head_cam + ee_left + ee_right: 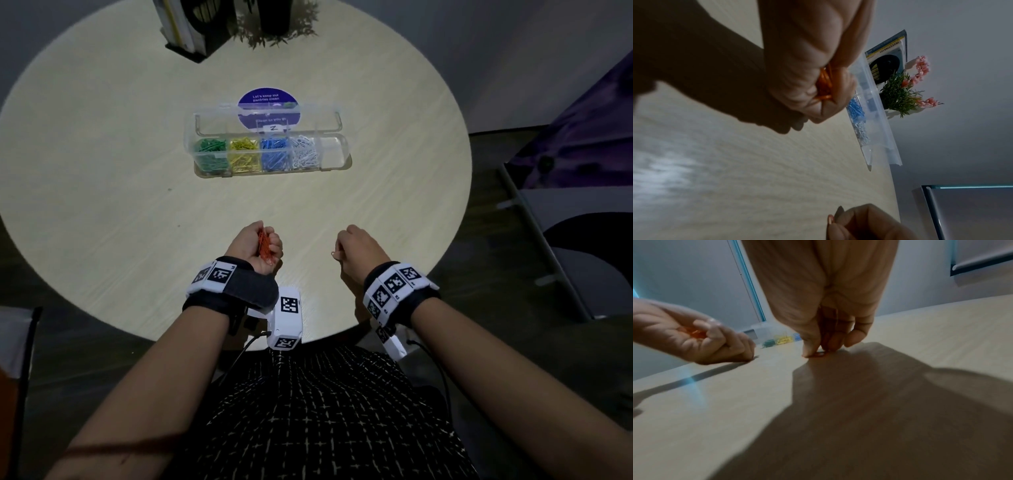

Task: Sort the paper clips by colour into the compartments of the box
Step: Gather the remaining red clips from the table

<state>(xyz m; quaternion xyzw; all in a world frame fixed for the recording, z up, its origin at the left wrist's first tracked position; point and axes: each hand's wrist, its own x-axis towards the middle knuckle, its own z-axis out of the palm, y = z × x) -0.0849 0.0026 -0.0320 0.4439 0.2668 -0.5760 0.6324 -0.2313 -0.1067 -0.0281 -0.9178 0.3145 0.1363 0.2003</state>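
Observation:
A clear compartment box (337,135) lies open mid-table, holding green (209,150), yellow (244,150), blue (274,150) and white clips (305,150); its rightmost compartment (331,152) looks empty. My left hand (255,245) rests near the table's front edge, palm up, fingers curled round a bunch of orange clips (264,245) (824,84) (694,333). To its right my right hand (356,246) pinches a single orange clip (335,254) (830,219) with thumb and fingertips (809,352) down at the table surface.
The round wooden table (120,192) carries a purple round sticker (269,106) under the box lid, a book stand (186,31) and a potted plant (900,95) at the far edge. A chair (582,246) stands to the right.

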